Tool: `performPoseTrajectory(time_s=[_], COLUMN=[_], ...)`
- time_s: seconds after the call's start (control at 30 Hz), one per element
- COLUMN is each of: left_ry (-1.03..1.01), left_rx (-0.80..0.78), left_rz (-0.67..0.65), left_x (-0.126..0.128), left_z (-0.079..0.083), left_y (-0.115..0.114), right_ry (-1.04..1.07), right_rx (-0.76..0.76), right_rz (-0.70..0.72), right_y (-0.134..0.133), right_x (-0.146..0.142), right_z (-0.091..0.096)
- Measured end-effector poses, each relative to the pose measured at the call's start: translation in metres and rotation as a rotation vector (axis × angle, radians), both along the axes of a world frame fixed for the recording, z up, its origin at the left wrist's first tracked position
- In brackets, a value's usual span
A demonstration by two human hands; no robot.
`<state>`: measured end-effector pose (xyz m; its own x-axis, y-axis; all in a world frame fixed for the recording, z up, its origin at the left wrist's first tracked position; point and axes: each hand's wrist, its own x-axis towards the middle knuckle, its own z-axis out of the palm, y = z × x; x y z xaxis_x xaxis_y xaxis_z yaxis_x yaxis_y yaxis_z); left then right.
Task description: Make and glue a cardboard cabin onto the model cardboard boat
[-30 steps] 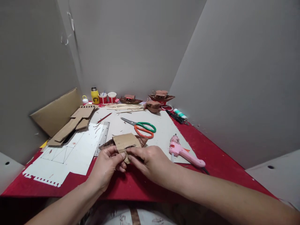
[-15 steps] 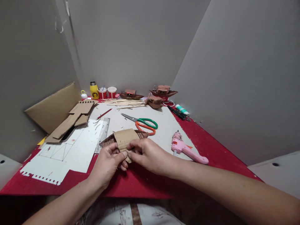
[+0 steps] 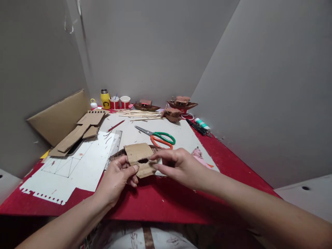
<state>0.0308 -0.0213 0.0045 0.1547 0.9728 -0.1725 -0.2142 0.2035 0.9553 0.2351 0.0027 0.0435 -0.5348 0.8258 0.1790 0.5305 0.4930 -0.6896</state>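
My left hand (image 3: 120,173) grips a small model boat by its near left side, with the thumb on a folded piece of brown cardboard (image 3: 138,150). The cardboard covers the middle of the boat's dark brown hull (image 3: 118,154) like a cabin. A dark oval hole (image 3: 143,160) shows in its near face. By the cardboard's right edge is my right hand (image 3: 178,166), index finger and thumb apart, the fingertips close to or touching it. Beyond the boat lie scissors (image 3: 164,135) with green and orange handles. A pink glue gun (image 3: 198,155) is partly hidden behind my right hand.
At the back are thin sticks (image 3: 140,114), a yellow bottle (image 3: 105,100), red paper cups (image 3: 125,102) and model boats (image 3: 182,102). To the left lie cardboard pieces (image 3: 75,136), a ruler (image 3: 115,147), a red pencil (image 3: 116,126) and a drawn sheet (image 3: 62,180).
My right hand has moved right, off the cardboard's near face, and its fingers have parted. The dark oval hole now shows. My left hand still grips the boat.
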Motion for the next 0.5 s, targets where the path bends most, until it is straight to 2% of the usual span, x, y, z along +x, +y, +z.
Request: performPoseTrajectory(time_s=[0.1, 0.37, 0.43, 0.5], left_ry=[-0.017, -0.024, -0.019, -0.017], left_rx=[0.006, -0.037, -0.032, -0.028], left_rz=[-0.019, -0.033, -0.032, -0.019], left_x=[-0.001, -0.001, -0.003, -0.006], left_z=[0.001, -0.003, -0.002, 0.0], left_y=[0.0, 0.003, 0.004, 0.005], right_ry=[-0.06, -0.284, -0.246, -0.11], right_rx=[0.058, 0.123, 0.135, 0.144], right_rz=[0.088, 0.252, 0.25, 0.159], right_y=[-0.002, 0.008, 0.008, 0.01], right_x=[-0.004, -0.011, -0.01, -0.008], right_z=[-0.005, 0.001, 0.002, 0.005])
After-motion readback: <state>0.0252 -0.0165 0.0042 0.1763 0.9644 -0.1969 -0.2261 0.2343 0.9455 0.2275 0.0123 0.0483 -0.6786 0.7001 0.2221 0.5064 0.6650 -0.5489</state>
